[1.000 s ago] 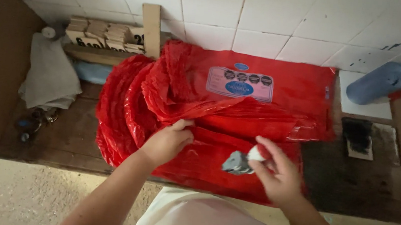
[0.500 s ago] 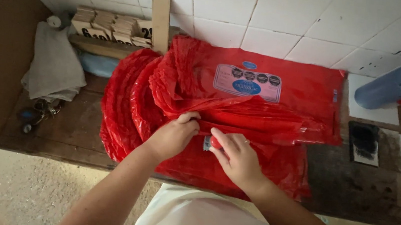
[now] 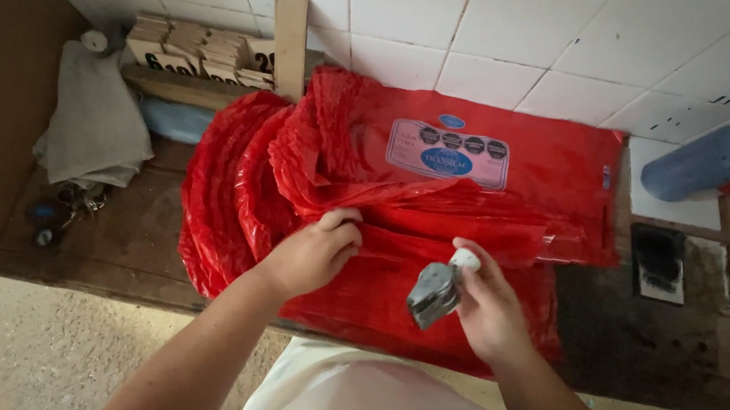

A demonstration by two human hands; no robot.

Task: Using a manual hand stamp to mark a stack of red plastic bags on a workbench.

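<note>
Wooden bench bears red bags; left hand pinches their edge; right hand grips stamp

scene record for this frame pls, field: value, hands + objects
left hand: left hand pinches a fold of the stack of red plastic bags
right hand: right hand holds a small grey stamp with a white knob, lifted off the bags
surface: dark wooden bench
left side: grey cloth, wooden number blocks
right side: blue bottle with red cap, black ink pad
backdrop: white tiled wall
</note>
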